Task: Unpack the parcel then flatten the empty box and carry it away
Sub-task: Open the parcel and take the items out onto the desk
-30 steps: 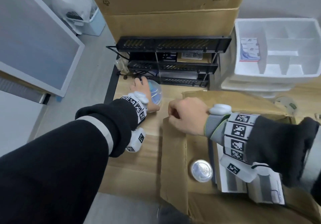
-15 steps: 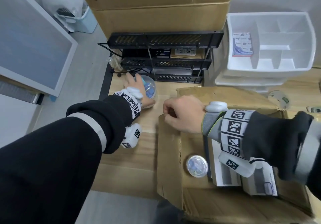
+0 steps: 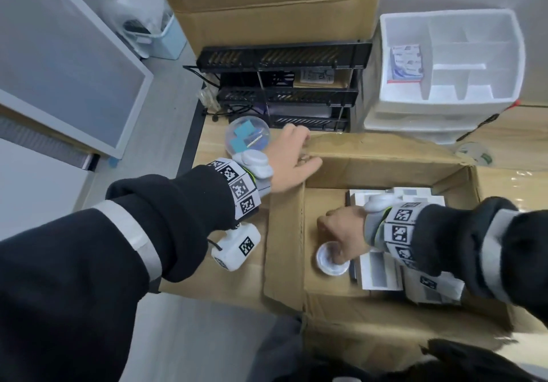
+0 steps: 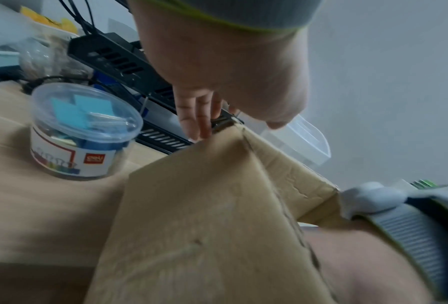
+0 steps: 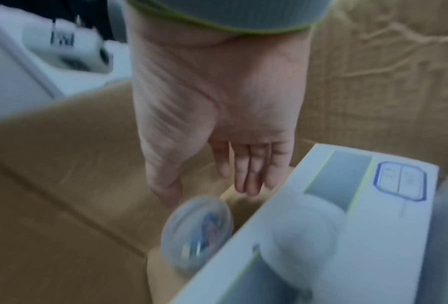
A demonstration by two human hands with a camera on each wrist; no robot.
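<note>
Cardboard box (image 3: 385,171) sits open on the surface in front of us. Our left hand (image 3: 289,159) rests with relaxed fingers on its far left corner, beside a clear tub (image 3: 247,135) standing on the surface. Our right hand (image 3: 341,227) reaches inside, fingers loosely spread over a second clear tub (image 3: 326,260), not gripping it, beside white cartons (image 3: 376,275).

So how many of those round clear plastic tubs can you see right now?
2. One tub stands on the table beside the left hand; the other tub sits inside the open box under the right hand. More may be hidden.
</note>
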